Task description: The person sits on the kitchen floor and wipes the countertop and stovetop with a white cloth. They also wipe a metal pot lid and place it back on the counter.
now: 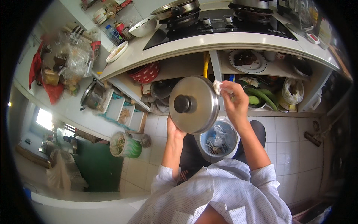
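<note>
A round metal pot lid (195,103) with a black knob is held up on its edge, its top turned towards the left. My left hand (176,128) grips it at the lower rim, the fingers hidden behind it. In my right hand (235,98) is a crumpled white tissue or cloth (217,87), pinched between the fingers at the lid's right rim. Below the lid, between my legs, stands a blue bin (204,149) with plastic bags and scraps inside.
Ahead is an open cabinet under the counter (251,42), holding a spotted plate (258,70) of food, a red patterned bowl (145,73) and green gourds (261,96). Pans sit on the gas hob (218,21). A green and white bin (132,147) stands on the floor at left.
</note>
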`<state>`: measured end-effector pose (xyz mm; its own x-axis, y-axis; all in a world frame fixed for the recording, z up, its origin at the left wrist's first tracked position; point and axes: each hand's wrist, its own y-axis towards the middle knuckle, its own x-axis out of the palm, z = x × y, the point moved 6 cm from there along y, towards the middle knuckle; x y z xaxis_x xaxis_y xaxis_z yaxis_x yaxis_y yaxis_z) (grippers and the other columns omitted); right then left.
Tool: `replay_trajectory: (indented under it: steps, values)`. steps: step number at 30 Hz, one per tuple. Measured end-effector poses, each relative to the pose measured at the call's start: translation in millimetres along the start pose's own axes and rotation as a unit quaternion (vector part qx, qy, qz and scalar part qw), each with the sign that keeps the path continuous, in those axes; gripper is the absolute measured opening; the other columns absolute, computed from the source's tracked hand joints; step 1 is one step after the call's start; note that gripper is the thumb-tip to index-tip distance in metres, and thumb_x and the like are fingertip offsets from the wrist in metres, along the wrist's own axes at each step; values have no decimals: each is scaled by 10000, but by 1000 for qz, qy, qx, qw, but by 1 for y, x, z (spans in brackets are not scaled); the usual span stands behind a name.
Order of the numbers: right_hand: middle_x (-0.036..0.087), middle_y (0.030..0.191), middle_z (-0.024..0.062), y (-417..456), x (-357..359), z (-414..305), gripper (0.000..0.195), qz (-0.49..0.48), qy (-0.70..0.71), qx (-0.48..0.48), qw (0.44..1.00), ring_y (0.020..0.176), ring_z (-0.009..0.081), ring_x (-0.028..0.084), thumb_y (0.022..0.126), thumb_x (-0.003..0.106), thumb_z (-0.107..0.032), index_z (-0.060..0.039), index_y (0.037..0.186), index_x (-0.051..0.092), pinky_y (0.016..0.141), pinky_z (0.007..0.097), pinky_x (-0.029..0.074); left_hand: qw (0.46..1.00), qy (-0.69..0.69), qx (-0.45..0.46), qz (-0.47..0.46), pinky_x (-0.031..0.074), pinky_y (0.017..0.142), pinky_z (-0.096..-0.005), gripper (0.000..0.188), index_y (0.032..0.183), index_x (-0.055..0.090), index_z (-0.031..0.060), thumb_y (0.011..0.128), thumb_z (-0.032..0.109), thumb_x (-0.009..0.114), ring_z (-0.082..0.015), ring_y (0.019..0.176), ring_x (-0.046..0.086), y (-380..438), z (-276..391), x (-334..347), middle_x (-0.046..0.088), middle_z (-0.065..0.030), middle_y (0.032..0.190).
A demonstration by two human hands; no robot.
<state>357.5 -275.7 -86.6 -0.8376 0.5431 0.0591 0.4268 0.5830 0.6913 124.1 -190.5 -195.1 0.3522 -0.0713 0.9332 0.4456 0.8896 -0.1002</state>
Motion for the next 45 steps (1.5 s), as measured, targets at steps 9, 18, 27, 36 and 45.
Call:
replay_trajectory:
  steps: [9, 18, 27, 36, 45]
  values:
    - [651, 1179, 57, -32, -4, -5, 290, 16, 279, 182, 943, 1068, 123, 603, 960, 644, -25, -3, 1249, 645, 929, 257, 475, 986, 113, 108, -56, 620, 858, -424, 352, 1242, 620, -1, 1013, 255, 545, -266, 1029, 704, -13, 18, 20, 702, -160, 1158]
    - [670, 1112, 120, -42, -17, -54, 352, -34, -4, -124, 992, 942, 199, 643, 804, 712, 111, -46, 1119, 727, 725, 280, 531, 972, 170, 164, -17, 582, 913, -410, 413, 1311, 583, 4, 1036, 300, 499, -269, 1089, 665, -26, 29, 10, 663, -147, 1233]
    - [696, 1098, 130, -16, -19, -60, 327, -157, 82, -38, 983, 989, 245, 671, 782, 693, 117, -48, 1057, 760, 800, 298, 543, 950, 283, 131, -25, 528, 897, -363, 498, 1163, 653, 9, 1080, 447, 430, -212, 1012, 652, -62, 33, 33, 688, -108, 1106]
    - [735, 1049, 98, 2, -16, -58, 246, -282, 31, -36, 958, 984, 249, 684, 801, 715, 74, -38, 1013, 766, 860, 357, 539, 801, 553, 199, -113, 268, 509, -241, 536, 651, 589, 56, 1074, 377, 520, -33, 552, 364, -84, 31, 79, 471, 87, 589]
    - [736, 1026, 99, -2, 6, -64, 213, -358, 42, -53, 931, 945, 268, 674, 804, 724, 50, -31, 998, 761, 849, 380, 540, 730, 653, 126, -156, 264, 505, -262, 534, 649, 540, 24, 1070, 352, 541, -52, 557, 340, -83, 2, 96, 404, 73, 587]
